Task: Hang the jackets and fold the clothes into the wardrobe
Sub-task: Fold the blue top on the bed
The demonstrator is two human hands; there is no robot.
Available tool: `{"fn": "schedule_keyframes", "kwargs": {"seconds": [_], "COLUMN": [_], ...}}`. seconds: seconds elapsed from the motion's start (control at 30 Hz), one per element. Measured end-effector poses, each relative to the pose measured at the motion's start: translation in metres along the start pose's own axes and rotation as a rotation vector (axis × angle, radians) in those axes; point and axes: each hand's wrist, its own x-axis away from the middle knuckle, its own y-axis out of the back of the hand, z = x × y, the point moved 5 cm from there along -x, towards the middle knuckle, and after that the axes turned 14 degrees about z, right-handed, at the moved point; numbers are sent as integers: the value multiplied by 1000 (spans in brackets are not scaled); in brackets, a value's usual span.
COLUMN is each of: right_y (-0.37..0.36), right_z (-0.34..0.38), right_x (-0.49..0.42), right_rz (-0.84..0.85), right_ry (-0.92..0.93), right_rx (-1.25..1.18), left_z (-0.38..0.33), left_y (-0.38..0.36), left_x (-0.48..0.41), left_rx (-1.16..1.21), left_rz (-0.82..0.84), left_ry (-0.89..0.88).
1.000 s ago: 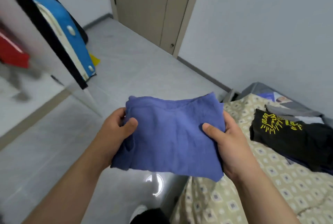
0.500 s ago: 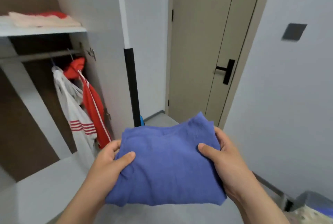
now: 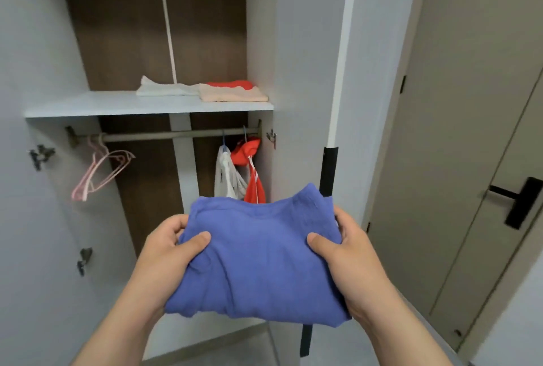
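A folded blue garment (image 3: 258, 259) is held flat in front of me. My left hand (image 3: 167, 251) grips its left edge, thumb on top. My right hand (image 3: 346, 251) grips its right edge the same way. Straight ahead is the open wardrobe with a white shelf (image 3: 102, 106) above a hanging rail (image 3: 164, 135). On the shelf lie a folded white garment (image 3: 164, 89), a folded beige garment (image 3: 232, 94) and a red one (image 3: 232, 84) behind it. A white jacket (image 3: 224, 180) and a red jacket (image 3: 252, 171) hang at the rail's right end.
Pink empty hangers (image 3: 100, 171) hang at the rail's left end. The wardrobe's right door (image 3: 311, 71) stands open beside the blue garment, with a black strip (image 3: 328, 171) on its edge. A beige room door (image 3: 470, 130) with a black handle (image 3: 520, 204) is at right.
My view has swung left from the bed and floor to face the open wardrobe. Both hands keep the same hold on the blue garment, now in front of the hanging space.
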Motion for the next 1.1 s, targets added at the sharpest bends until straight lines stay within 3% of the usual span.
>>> {"fn": "schedule_keyframes", "kwargs": {"seconds": [0.5, 0.83, 1.1], "right_y": [-16, -103, -162], "right_z": [2, 5, 22], "right_x": [-136, -245, -336], "right_rz": [147, 150, 66], "right_ry": [87, 138, 158], "right_rx": [-33, -10, 4], "left_z": [-7, 25, 28], "left_y": [40, 153, 237], "left_x": [-57, -124, -214], "left_rx": [-98, -153, -60], "left_rz": [-238, -372, -291], "left_ry": [-36, -99, -164]}}
